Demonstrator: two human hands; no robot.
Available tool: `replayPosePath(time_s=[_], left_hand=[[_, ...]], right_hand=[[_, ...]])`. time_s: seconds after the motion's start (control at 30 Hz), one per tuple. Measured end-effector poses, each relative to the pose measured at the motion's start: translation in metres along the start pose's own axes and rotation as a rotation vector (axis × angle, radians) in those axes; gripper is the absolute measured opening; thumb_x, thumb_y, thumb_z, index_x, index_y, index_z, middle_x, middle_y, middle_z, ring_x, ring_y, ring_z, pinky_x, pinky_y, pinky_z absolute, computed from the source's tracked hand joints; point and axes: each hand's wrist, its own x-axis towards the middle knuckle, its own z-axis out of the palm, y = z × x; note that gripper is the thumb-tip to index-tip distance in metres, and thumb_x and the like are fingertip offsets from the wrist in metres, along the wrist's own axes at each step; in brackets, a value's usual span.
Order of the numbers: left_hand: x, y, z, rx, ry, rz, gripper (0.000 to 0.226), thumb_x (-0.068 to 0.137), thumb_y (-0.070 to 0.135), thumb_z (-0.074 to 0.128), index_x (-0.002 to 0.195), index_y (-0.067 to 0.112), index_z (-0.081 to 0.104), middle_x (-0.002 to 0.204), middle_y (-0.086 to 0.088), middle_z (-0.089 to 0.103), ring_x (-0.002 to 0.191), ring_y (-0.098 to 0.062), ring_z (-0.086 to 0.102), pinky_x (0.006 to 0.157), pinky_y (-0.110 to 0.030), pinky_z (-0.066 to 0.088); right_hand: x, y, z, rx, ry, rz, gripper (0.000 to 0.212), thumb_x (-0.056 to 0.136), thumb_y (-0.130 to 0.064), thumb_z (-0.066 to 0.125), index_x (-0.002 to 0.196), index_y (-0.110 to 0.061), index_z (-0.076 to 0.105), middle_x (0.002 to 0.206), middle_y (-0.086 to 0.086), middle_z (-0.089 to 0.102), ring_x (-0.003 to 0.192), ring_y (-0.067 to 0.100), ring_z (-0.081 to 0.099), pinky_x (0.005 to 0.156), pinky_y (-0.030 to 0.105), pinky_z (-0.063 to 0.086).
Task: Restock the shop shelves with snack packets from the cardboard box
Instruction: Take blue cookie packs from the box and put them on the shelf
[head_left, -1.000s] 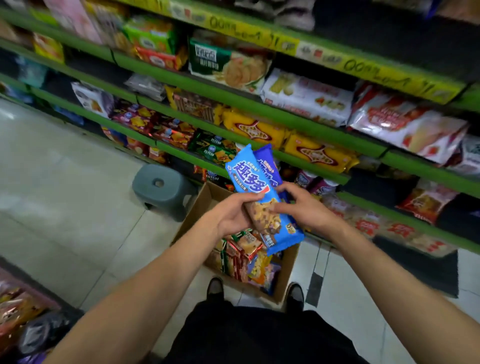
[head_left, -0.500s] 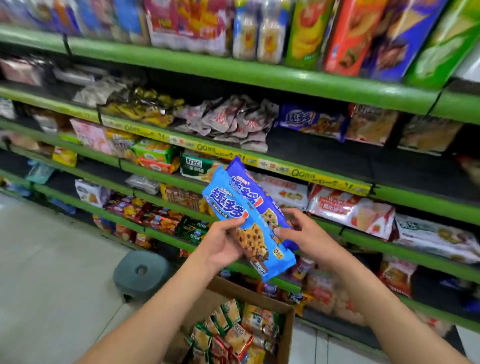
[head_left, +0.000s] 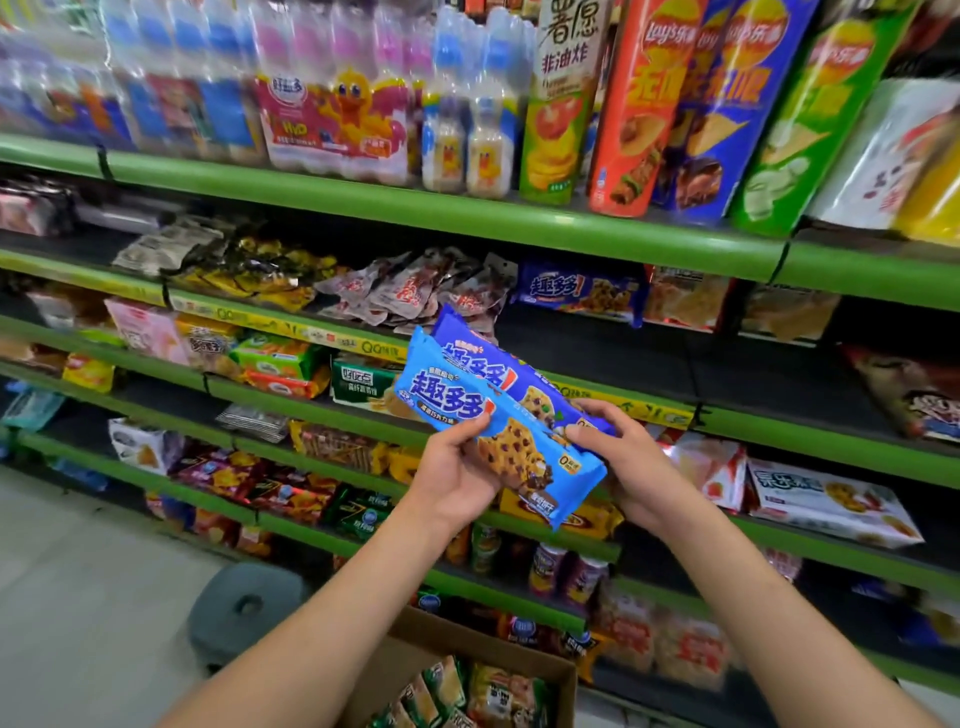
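Green shop shelves (head_left: 467, 218) are filling the view ahead of you. Your left hand (head_left: 457, 467) and right hand (head_left: 628, 467) are both grasping two blue cookie packets (head_left: 498, 421), long axis slanting up-left. The matching packet (head_left: 576, 288) is lying up-right, nearer your right hand. The cardboard box (head_left: 467, 649) is sitting below.

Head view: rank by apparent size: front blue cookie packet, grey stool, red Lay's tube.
1. Red Lay's tube, partly cut off at the top.
2. Front blue cookie packet, held in both hands near the camera, so enlarged.
3. Grey stool.
Tube and packet are close; that ranking is unsure.
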Motion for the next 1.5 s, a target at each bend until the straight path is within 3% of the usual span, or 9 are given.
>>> replayPosePath(time_s=[0.1, 0.23, 0.37, 0.6, 0.8, 0.9, 1.2, 1.3, 1.5], left_hand=[[0.002, 0.001, -0.001, 0.045, 0.028, -0.009, 0.043, 0.08, 0.017, 0.063, 0.122, 0.011, 0.067, 0.126, -0.015, 0.068, 0.11, -0.033, 0.068, 0.086, -0.048, 0.056], [0.006, 0.016, -0.01, 0.143, 0.075, -0.006, 0.021, 0.078, 0.017, 0.064, 0.091, 0.015, 0.08, 0.104, -0.009, 0.076, 0.098, -0.029, 0.071, 0.085, -0.05, 0.053], [0.009, 0.041, -0.025, 0.052, 0.165, 0.074, 0.024, 0.086, 0.016, 0.057, 0.078, 0.016, 0.08, 0.091, -0.009, 0.077, 0.088, -0.028, 0.073, 0.074, -0.043, 0.058], [0.004, 0.061, -0.035, 0.005, 0.233, 0.135, 0.026, 0.075, 0.011, 0.065, 0.101, 0.007, 0.063, 0.094, -0.013, 0.076, 0.082, -0.03, 0.075, 0.065, -0.044, 0.06], [0.002, 0.047, -0.041, 0.014, 0.249, 0.121, 0.03, 0.075, 0.012, 0.065, 0.105, 0.009, 0.066, 0.109, -0.017, 0.071, 0.093, -0.033, 0.073, 0.076, -0.05, 0.057], [0.002, 0.039, -0.042, -0.006, 0.256, 0.135, 0.031, 0.075, 0.011, 0.066, 0.105, 0.01, 0.069, 0.114, -0.015, 0.071, 0.1, -0.033, 0.071, 0.085, -0.052, 0.054], [0.001, 0.028, -0.027, -0.043, 0.267, 0.069, 0.042, 0.073, 0.01, 0.066, 0.114, 0.006, 0.062, 0.115, -0.019, 0.069, 0.104, -0.036, 0.068, 0.08, -0.05, 0.055], [0.003, 0.023, -0.021, -0.068, 0.274, 0.07, 0.043, 0.075, 0.01, 0.064, 0.117, 0.007, 0.061, 0.123, -0.017, 0.066, 0.114, -0.037, 0.064, 0.091, -0.052, 0.052], [0.004, 0.008, -0.003, -0.095, 0.27, 0.031, 0.033, 0.075, 0.023, 0.071, 0.104, 0.009, 0.067, 0.101, -0.018, 0.075, 0.088, -0.034, 0.075, 0.073, -0.047, 0.057]], right_hand=[[0.003, -0.003, -0.001, -0.008, 0.046, -0.033, 0.02, 0.087, -0.016, 0.072, 0.101, -0.03, 0.069, 0.101, 0.006, 0.076, 0.086, 0.027, 0.074, 0.065, 0.036, 0.059], [0.007, -0.016, -0.011, 0.049, 0.137, -0.138, 0.013, 0.095, -0.017, 0.061, 0.097, -0.029, 0.066, 0.09, 0.001, 0.076, 0.074, 0.016, 0.072, 0.065, 0.035, 0.056], [0.005, -0.033, -0.027, 0.1, 0.149, -0.18, 0.011, 0.101, -0.021, 0.052, 0.102, -0.023, 0.062, 0.088, 0.001, 0.077, 0.077, 0.017, 0.073, 0.06, 0.033, 0.058], [0.005, -0.036, -0.045, 0.084, 0.149, -0.148, 0.014, 0.099, -0.029, 0.054, 0.102, -0.027, 0.067, 0.103, 0.007, 0.075, 0.093, 0.024, 0.071, 0.087, 0.049, 0.05], [0.005, -0.028, -0.041, 0.149, 0.144, -0.14, 0.014, 0.098, -0.024, 0.054, 0.102, -0.024, 0.067, 0.101, 0.008, 0.076, 0.087, 0.02, 0.073, 0.069, 0.035, 0.06], [0.004, -0.025, -0.038, 0.141, 0.141, -0.131, 0.014, 0.098, -0.026, 0.054, 0.101, -0.025, 0.068, 0.1, 0.007, 0.076, 0.087, 0.02, 0.073, 0.069, 0.035, 0.06], [0.0, -0.02, -0.025, 0.225, 0.128, -0.123, 0.014, 0.1, -0.021, 0.05, 0.106, -0.019, 0.062, 0.095, 0.005, 0.077, 0.083, 0.019, 0.074, 0.063, 0.033, 0.061], [0.0, -0.019, -0.02, 0.259, 0.118, -0.12, 0.014, 0.1, -0.021, 0.051, 0.106, -0.018, 0.063, 0.098, 0.007, 0.076, 0.084, 0.02, 0.074, 0.061, 0.032, 0.061], [0.008, -0.019, -0.009, 0.244, 0.105, -0.095, 0.014, 0.099, -0.023, 0.053, 0.105, -0.021, 0.065, 0.104, 0.007, 0.076, 0.088, 0.019, 0.074, 0.068, 0.032, 0.061]])
